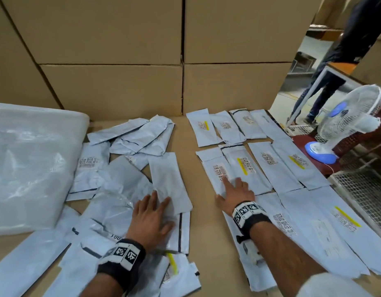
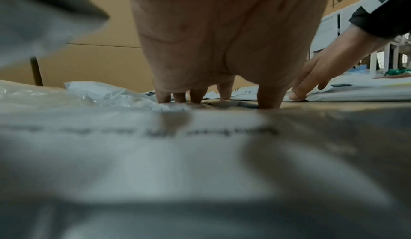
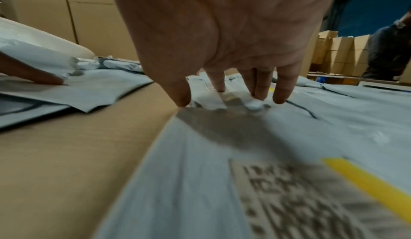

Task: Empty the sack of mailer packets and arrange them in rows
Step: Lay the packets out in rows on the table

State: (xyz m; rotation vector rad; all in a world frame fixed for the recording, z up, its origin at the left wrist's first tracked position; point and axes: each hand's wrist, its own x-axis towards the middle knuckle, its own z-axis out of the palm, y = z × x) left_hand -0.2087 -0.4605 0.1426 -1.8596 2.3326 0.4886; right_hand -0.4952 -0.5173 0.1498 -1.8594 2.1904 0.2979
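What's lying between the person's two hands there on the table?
Only bare cardboard surface: the head view shows a clear strip between the left hand on the loose packets and the right hand on the rows.

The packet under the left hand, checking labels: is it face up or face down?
Face down: the packet shows no label.

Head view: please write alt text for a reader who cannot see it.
Two bare hands press flat on grey mailer packets on a cardboard surface: the right hand on a packet in tidy rows, the left hand on a loose pile. A plastic sack lies far left, a small fan far right.
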